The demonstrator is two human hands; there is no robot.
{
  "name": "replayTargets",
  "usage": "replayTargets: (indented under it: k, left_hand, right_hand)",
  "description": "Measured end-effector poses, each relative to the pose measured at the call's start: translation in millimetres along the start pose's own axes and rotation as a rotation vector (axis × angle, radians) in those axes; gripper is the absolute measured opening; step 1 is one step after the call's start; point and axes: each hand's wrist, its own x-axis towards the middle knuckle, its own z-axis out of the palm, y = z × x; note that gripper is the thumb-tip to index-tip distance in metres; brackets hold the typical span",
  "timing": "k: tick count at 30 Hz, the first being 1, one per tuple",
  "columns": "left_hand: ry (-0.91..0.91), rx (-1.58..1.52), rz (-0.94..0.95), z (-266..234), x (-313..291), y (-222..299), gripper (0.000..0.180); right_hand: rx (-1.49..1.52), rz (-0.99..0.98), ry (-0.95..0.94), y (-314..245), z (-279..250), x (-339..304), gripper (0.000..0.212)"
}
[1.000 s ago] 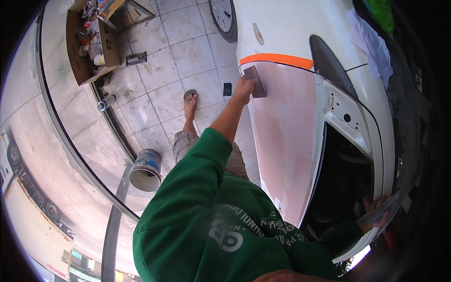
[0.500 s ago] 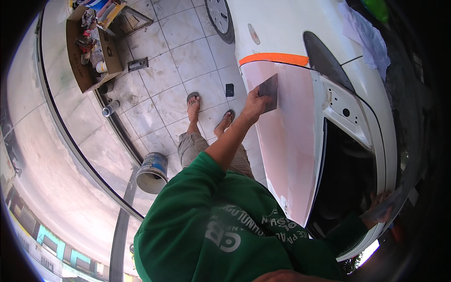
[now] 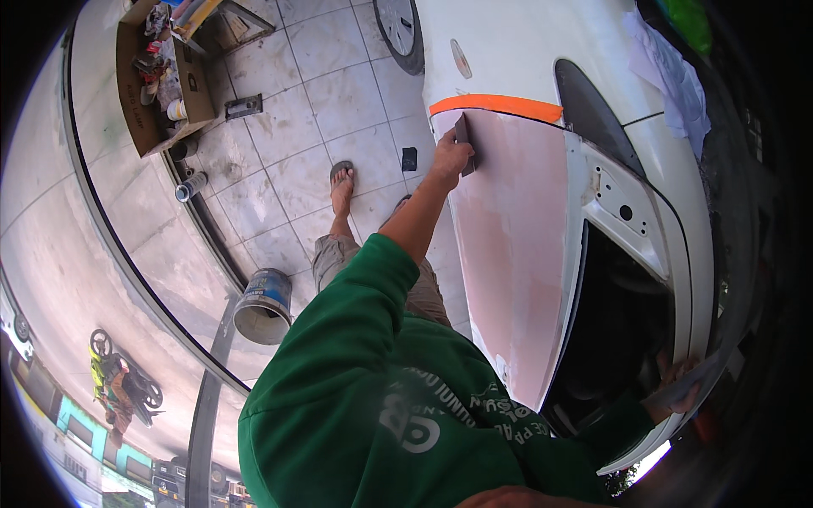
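Note:
Beside me stands a white car with its door panel (image 3: 517,237) coated in patchy pale pink. My left hand (image 3: 451,159) grips a thin dark grey flat spreader (image 3: 468,152), fingers closed round one side. The blade is seen almost edge-on against the panel's left edge, just below a strip of orange tape (image 3: 500,107). Over at the far right, past the dark window opening (image 3: 622,313), my right hand (image 3: 676,385) is closed on a flat greyish plate (image 3: 701,378). Shadow and the picture's rim partly hide that hand.
A cardboard box (image 3: 196,89) of cans and rags stands at upper left, near a spray can (image 3: 191,186) and an open bucket (image 3: 264,309). A small black object (image 3: 410,159) lies on the tiled floor. White cloth (image 3: 669,80) drapes the car; a motorbike (image 3: 135,385) is outside.
My left hand has carried the spreader left and slightly up, to the panel's edge, and its blade has turned more edge-on. At lower left a motorbike with a rider has come into view.

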Motion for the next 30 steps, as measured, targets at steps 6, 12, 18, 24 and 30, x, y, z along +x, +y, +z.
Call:
replayTargets:
  k: [6, 12, 18, 24, 30]
  left_hand:
    - [-0.094, 0.218, 0.277, 1.3, -33.2, -33.7, 0.060]
    - [0.003, -0.089, -0.012, -38.4, -13.3, -18.7, 0.040]
    - [0.015, -0.072, -0.090, -21.8, 12.0, 6.1, 0.042]
    - [-0.022, -0.021, 0.055, 33.3, -38.9, 27.9, 0.048]
    - [-0.218, -0.014, 0.046, 11.9, -61.2, 18.5, 0.048]
  right_hand:
    - [0.171, 0.158, -0.136, -11.4, 28.9, 26.5, 0.065]
    - [0.134, 0.153, -0.062, -11.5, 5.2, 17.0, 0.065]
    - [0.210, 0.171, -0.113, -7.0, 23.2, 22.6, 0.066]
    - [0.044, 0.006, 0.067, 0.1, 48.9, 23.3, 0.071]
    - [0.399, 0.102, -0.236, -15.8, 91.1, 46.5, 0.077]
